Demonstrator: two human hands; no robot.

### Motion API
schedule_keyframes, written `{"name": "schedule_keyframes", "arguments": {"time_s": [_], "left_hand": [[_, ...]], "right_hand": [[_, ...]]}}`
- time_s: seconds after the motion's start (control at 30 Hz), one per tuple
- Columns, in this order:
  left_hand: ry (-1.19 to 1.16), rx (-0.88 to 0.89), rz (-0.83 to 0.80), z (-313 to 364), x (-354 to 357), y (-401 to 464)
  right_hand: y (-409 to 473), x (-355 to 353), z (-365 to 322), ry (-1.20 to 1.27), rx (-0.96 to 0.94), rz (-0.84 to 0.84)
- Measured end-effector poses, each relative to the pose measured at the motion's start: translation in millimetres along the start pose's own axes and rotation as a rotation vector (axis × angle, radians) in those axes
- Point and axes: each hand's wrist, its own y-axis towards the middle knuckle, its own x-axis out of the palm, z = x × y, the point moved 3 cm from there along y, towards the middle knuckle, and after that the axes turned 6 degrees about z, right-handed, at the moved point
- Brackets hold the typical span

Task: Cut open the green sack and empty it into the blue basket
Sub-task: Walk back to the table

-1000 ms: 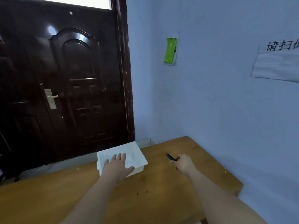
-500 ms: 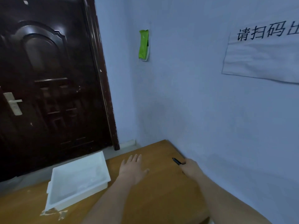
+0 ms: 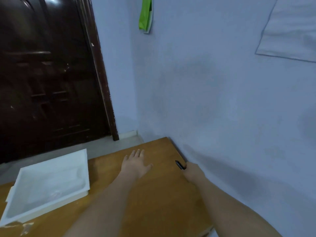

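A green sack hangs high on the pale blue wall, its top cut off by the frame edge. A shallow pale basket with nothing in it lies on the wooden table at the left, apart from both hands. My left hand rests flat and open on the table near its far edge, fingers spread. To its right, close to the wall, my right hand is closed around a thin black cutting tool whose tip points up and left.
A dark brown door fills the left background, with grey floor in front of it. A white paper sign is stuck on the wall at upper right. The table's right edge meets the wall.
The view has swung right and down. My left hand has left the basket and now lies on bare table; the basket sits further left. The right hand keeps hold of the black tool.
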Motion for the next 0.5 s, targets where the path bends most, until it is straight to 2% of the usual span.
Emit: {"name": "schedule_keyframes", "arguments": {"time_s": [0.2, 0.5], "left_hand": [[0.034, -0.085, -0.041, 3.2, 23.0, -2.2], [0.003, -0.286, -0.169, 3.3, 66.8, -36.3]], "right_hand": [[18.2, 28.0, 14.4, -0.174, -0.033, -0.071], [11.4, 77.4, 46.7, -0.254, -0.072, -0.209]]}}
